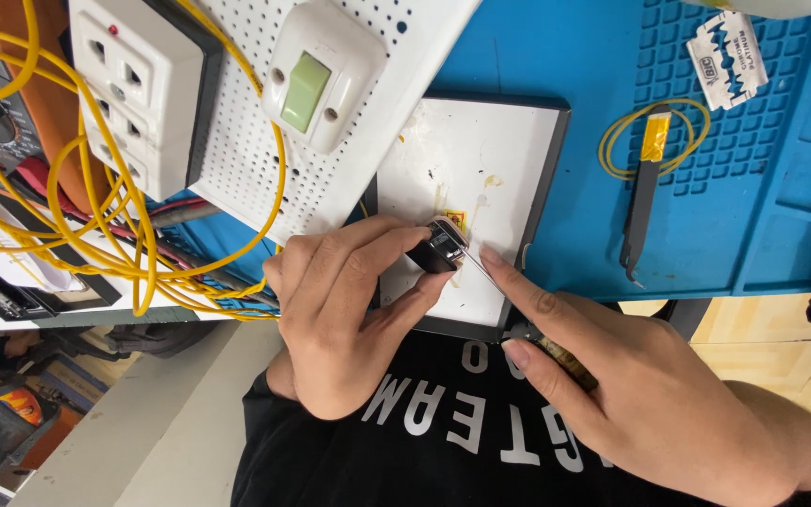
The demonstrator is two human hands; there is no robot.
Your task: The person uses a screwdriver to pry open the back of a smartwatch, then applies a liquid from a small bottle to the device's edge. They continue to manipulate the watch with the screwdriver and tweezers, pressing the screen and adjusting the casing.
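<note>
The left hand (340,314) is pinching a small black part (438,252) between thumb and fingertips, closed firmly on it and holding it just above the white plate (481,141). The right hand (631,385) is gripping a thin metal probe (481,269), index finger lying along its shaft and thumb pressing the darker handle below; the tip is touching the part right where the left fingers are clamping it. Both hands are meeting at that spot, over the plate's near half.

Beyond the grip, the plate is showing stains and a small yellow scrap just beside the part. To the right of the grip, well apart, black tweezers (642,197) with a yellow tape band are lying on the blue mat (762,169) inside a loop of yellow wire (654,139), and a wrapped razor blade (726,58) is lying farther off. To the left of the grip, a white perforated board (265,178) is carrying a switch (321,80) and a socket block (138,89), with yellow cables (96,216) tangling around them. Below the grip, the person's black shirt (424,441) is filling the view.
</note>
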